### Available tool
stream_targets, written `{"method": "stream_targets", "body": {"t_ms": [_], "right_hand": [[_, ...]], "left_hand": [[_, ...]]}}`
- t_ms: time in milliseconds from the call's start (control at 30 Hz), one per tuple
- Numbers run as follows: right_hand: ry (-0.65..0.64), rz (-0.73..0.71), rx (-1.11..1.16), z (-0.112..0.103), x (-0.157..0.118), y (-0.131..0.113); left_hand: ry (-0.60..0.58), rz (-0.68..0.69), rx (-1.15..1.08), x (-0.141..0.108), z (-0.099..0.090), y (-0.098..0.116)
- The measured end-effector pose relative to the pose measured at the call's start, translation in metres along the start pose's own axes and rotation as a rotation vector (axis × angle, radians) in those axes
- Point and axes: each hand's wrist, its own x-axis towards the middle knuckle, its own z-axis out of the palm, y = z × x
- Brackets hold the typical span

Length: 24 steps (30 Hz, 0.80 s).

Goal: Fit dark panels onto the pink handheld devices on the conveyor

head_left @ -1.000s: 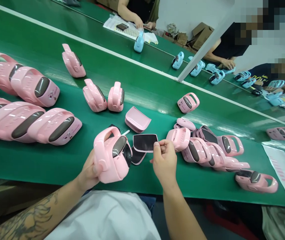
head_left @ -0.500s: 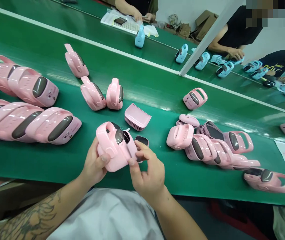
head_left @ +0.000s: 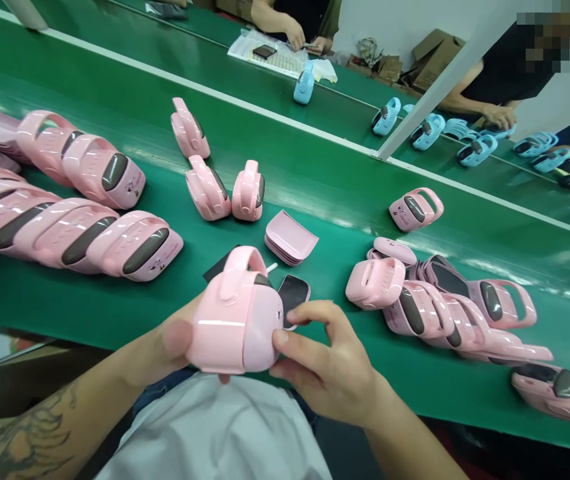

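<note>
A glossy pink plastic housing with a loop handle (head_left: 219,327) is held up above my lap. My left hand (head_left: 179,340) is closed around its left side, with the thumb near the rear edge and most fingers hidden behind it. A lilac front panel (head_left: 261,333) sits against the housing's right end. My right hand (head_left: 332,357) pinches that panel, with fingertips on its outer face and lower edge. Just behind lie a dark-faced panel (head_left: 295,297) and a stack of curved lilac panels (head_left: 291,239).
Rows of pink housings (head_left: 135,247) stand at left, and three more (head_left: 249,190) stand behind. Another pink group (head_left: 417,310) fills the right side. Beyond a white rail (head_left: 265,113), people handle blue housings (head_left: 427,131) at a farther bench.
The housing has turned in my hands, so its side faces me and its dark window is mostly hidden. The lilac panel, angled away earlier, now lies close against it. The view has shifted left.
</note>
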Motion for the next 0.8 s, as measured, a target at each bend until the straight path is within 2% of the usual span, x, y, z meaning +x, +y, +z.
{"method": "stream_targets", "body": {"t_ms": [67,100,167,267,333,433,600,667,800], "right_hand": [[-0.018,-0.086,-0.069,0.004,0.0,0.001],[-0.054,-0.128,-0.084,0.007,-0.001,0.002],[-0.145,-0.178,-0.097,0.012,-0.002,0.004],[-0.23,-0.14,-0.095,0.019,-0.005,0.009],[-0.199,-0.071,-0.031,0.022,-0.005,0.014],[-0.108,0.007,0.116,0.027,-0.004,0.024],[-0.02,0.081,0.258,0.032,0.0,0.032],[-0.033,0.093,0.265,0.03,0.002,0.03],[-0.104,0.124,0.223,0.022,0.004,0.022]], "left_hand": [[-0.06,-0.136,-0.115,0.0,0.0,0.001],[-0.029,-0.185,-0.171,0.002,0.002,0.002],[0.079,-0.282,-0.303,0.007,0.01,0.002],[0.244,-0.399,-0.449,0.014,0.022,0.002],[0.321,-0.342,-0.459,0.016,0.027,-0.001],[0.351,-0.145,-0.405,0.015,0.026,-0.008],[0.144,0.071,-0.14,0.007,0.015,-0.015],[0.096,0.077,-0.097,0.004,0.012,-0.011],[0.082,-0.059,-0.165,0.0,0.011,-0.003]]}}
